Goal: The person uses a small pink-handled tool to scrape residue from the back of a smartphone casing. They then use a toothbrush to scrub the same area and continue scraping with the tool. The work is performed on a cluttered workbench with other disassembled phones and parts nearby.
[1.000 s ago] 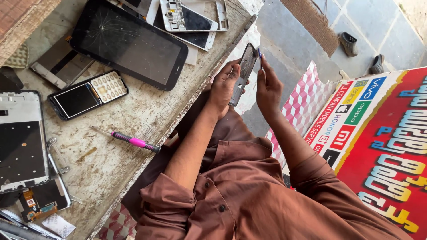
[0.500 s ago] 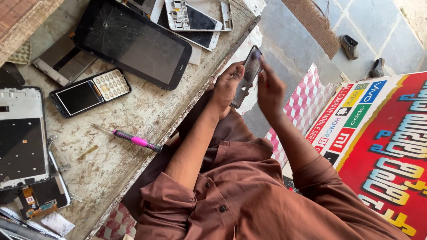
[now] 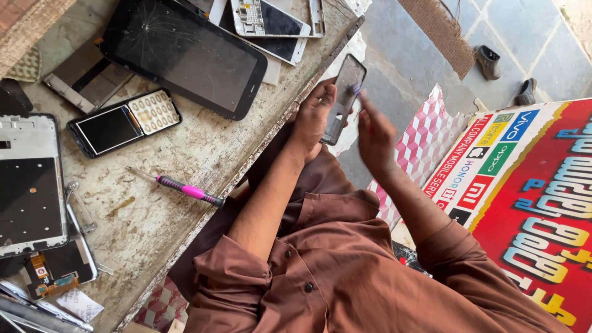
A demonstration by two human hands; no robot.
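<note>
Change first: the phone point(image 3: 344, 98) is sitting higher and more upright than in the earlier frames, past the bench point(image 3: 203, 154) edge and clear of the lap. The left hand point(image 3: 313, 116) is staying wrapped around its lower edge, fingers closed on it. The right hand point(image 3: 374, 131) is pulling a little away from the glass; it was right against the phone a moment ago, and now it is hovering just beside it, fingers loosely curled. Something small and bluish is showing at its fingertips, too blurred to tell whether it is gripping anything. Reading: the work is still on the face of the held phone, with nothing put down or picked up off the bench.

Count, largest to smallest:
- Bench: one, worn and scratched.
- Printed red banner point(image 3: 530, 191): one, on the floor at right.
- Tablet point(image 3: 185, 52): one, black, cracked glass, lying flat.
- Bare phone frames or screen panels on the bench: one large at the left edge point(image 3: 28, 185), at least two stacked at top centre point(image 3: 271, 21), one grey by the tablet point(image 3: 83, 77). The pile at lower left is too jumbled to count.
- Keypad phone point(image 3: 123, 122): one, opened up.
- Held phone: one.
- Shoes point(image 3: 488, 61): two, well apart from the bench, on the floor.
- Screwdriver point(image 3: 185, 190): one, pink handle, lying near the bench edge, untouched.
</note>
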